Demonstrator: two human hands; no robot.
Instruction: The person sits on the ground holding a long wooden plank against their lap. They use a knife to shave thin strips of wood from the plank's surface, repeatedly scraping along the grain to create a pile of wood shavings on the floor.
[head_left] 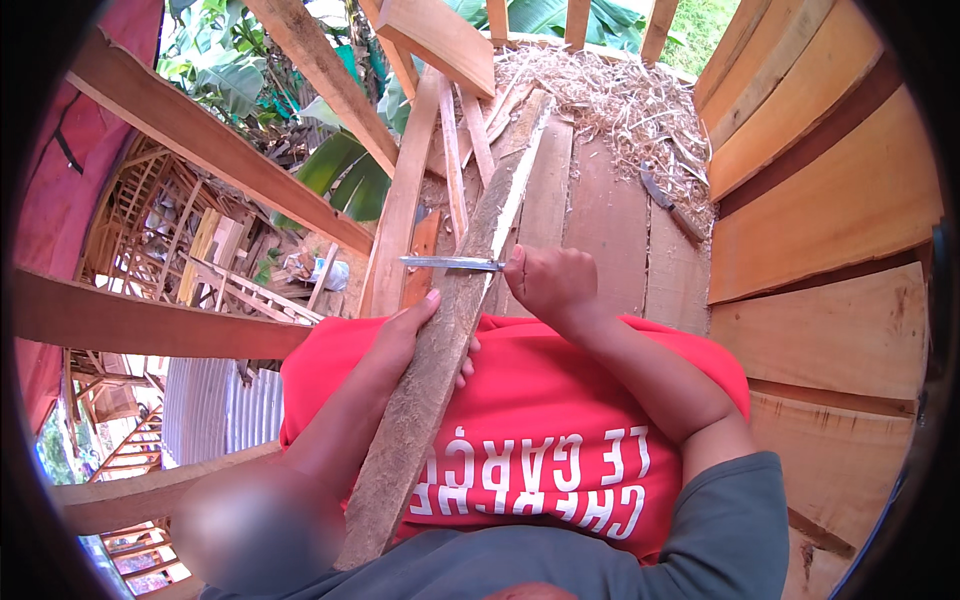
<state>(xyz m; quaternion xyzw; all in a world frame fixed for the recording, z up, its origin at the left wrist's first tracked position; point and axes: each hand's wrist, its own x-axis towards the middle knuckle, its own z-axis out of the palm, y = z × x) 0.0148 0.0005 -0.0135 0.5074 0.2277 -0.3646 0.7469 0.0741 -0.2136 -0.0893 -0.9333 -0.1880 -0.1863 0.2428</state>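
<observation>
A workspace floored with flat brown wooden boards [605,240] is enclosed by a slatted timber wall [825,215]. Nearest, a red cloth with white lettering [690,380] is spread across the lap, and over it a long, rough, grey-brown wooden plank [420,405] is laid at a slant, its far part running up and to the right. The plank is clasped by the left hand [415,330], thumb on the near left side and fingertips curled round the right edge. Just beyond, a long grey metal blade [450,263] is laid across the plank, its handle closed in the fist of the right hand [555,285].

For clean shaving, the blade would best be kept at a shallow angle and pushed along the grain, away from the left fingers, while the plank is held firmly against rolling.

The plank is set between the left thumb and fingers; the right fingers are placed just beside its pale, freshly cut edge [515,190]. Farther off, a dark-bladed knife with a brown handle [672,205] is left beside heaped, curled, pale wood shavings [610,110].
</observation>
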